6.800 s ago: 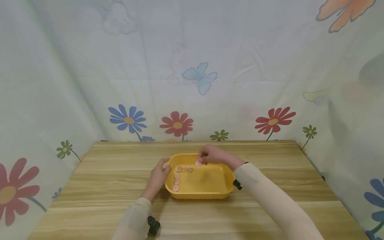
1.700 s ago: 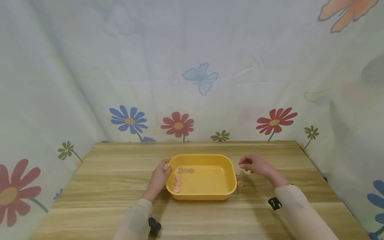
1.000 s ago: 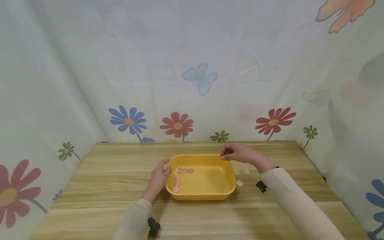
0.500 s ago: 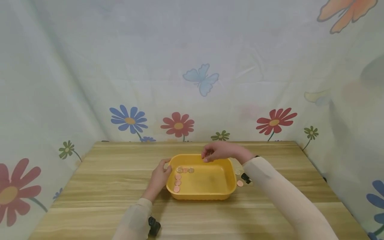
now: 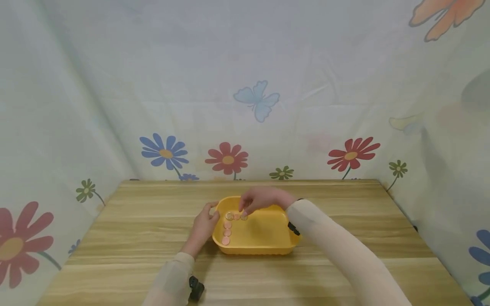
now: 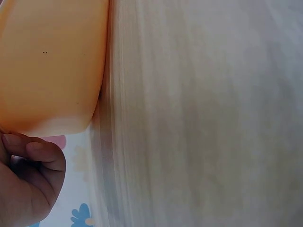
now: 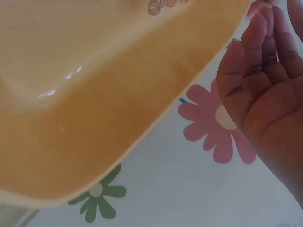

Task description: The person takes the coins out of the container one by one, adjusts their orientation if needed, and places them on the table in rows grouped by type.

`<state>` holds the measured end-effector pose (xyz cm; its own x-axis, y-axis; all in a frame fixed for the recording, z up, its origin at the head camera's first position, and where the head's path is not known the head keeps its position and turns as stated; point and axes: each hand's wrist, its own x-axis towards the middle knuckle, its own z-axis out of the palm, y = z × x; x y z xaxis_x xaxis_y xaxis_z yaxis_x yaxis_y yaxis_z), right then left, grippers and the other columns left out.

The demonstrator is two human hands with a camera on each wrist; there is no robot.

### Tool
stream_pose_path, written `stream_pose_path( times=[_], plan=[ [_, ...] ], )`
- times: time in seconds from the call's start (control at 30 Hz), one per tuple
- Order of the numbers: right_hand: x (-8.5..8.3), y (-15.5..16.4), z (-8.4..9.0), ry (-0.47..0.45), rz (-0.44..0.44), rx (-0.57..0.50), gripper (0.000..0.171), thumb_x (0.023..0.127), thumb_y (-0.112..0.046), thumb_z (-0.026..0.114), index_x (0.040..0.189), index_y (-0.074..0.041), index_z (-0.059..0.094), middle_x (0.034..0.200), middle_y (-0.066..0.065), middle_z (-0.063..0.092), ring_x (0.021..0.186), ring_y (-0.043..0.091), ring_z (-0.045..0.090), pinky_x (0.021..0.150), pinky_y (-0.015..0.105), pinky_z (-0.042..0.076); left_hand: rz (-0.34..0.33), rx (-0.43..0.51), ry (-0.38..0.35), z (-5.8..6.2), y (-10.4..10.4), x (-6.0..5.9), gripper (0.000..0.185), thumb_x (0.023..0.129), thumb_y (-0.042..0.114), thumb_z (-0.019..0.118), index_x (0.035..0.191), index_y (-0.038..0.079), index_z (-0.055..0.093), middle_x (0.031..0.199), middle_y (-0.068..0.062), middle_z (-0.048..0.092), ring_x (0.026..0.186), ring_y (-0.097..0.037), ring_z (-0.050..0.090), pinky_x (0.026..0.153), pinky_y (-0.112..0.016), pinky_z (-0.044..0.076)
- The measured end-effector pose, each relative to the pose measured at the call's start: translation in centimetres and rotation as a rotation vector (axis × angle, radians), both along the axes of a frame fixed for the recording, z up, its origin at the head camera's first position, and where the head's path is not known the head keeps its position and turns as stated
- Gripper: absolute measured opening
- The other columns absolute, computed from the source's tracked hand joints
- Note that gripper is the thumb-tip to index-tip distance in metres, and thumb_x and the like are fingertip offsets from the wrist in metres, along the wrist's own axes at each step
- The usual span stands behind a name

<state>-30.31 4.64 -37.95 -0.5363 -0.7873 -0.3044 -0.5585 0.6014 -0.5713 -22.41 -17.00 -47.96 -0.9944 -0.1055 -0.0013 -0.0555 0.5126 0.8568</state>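
You are sitting at a wooden table (image 5: 115, 238) with a yellow tray (image 5: 268, 238) in the middle of it. Your left hand (image 5: 203, 227) is resting against the tray's left edge, its fingers loosely bent around the far left corner of the rim, steadying it rather than clamping it. Your right hand (image 5: 258, 199) is reaching over the far rim of the tray, fingertips pointing down at the row of coins (image 5: 236, 216) lying along the far left part of the tray floor. From the head view, you cannot tell whether that grip is pinching a coin or just touching the row; in the right wrist view, the fingers (image 7: 258, 56) are lying close together and nearly straight, with nothing visible in the palm. A second line of coins (image 5: 226, 233) is running down the tray's left side toward you, meeting the far row at the corner to form an L. Your right sleeve (image 5: 337, 250) is crossing over the tray's near right corner. A curtain (image 5: 245, 85) printed with flowers and butterflies is hanging behind and beside the table.
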Motion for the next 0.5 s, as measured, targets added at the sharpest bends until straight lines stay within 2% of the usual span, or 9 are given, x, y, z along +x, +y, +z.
stream_pose_path(
  times=[0.17, 0.27, 0.4, 0.5],
  plan=[
    [-0.3, -1.2, -1.1, -0.019, -0.004, 0.018, 0.02, 0.096, -0.017, 0.071, 0.115, -0.011, 0.074, 0.109, 0.001, 0.074, 0.092, 0.007, 0.063, 0.086, 0.023, 0.053, 0.003, -0.001, 0.001, -0.1, 0.1, -0.3, 0.045, 0.104, 0.016, 0.05, 0.147, 0.004, 0.049, 0.108, -0.031, 0.073, 0.083, -0.028, 0.073, 0.064, -0.031, 0.059],
    [-0.3, -2.0, -2.0, 0.018, 0.015, 0.054, 0.02, 0.095, -0.019, 0.073, 0.114, -0.014, 0.076, 0.109, -0.001, 0.075, 0.09, 0.005, 0.061, 0.086, 0.022, 0.052, -0.001, -0.003, 0.005, -0.2, 0.1, -0.4, 0.045, 0.104, 0.017, 0.05, 0.147, 0.005, 0.049, 0.109, -0.031, 0.072, 0.084, -0.029, 0.073, 0.065, -0.032, 0.06],
    [-0.3, -3.2, -3.7, 0.033, 0.098, 0.081, 0.023, 0.094, -0.016, 0.073, 0.116, -0.01, 0.076, 0.11, 0.002, 0.075, 0.087, 0.003, 0.057, 0.083, 0.017, 0.049, -0.002, -0.015, 0.021, -0.4, 0.1, -0.4, 0.044, 0.103, 0.015, 0.051, 0.146, 0.003, 0.05, 0.113, -0.034, 0.071, 0.095, -0.038, 0.074, 0.072, -0.039, 0.063],
    [-0.2, -3.9, -4.9, 0.001, 0.152, 0.076, 0.024, 0.093, -0.01, 0.072, 0.117, -0.004, 0.074, 0.109, 0.008, 0.075, 0.082, 0.003, 0.054, 0.078, 0.014, 0.047, 0.001, -0.023, 0.03, -0.4, 0.1, -0.3, 0.044, 0.103, 0.014, 0.051, 0.145, 0.002, 0.05, 0.115, -0.035, 0.07, 0.102, -0.042, 0.073, 0.076, -0.042, 0.064]
  ],
)
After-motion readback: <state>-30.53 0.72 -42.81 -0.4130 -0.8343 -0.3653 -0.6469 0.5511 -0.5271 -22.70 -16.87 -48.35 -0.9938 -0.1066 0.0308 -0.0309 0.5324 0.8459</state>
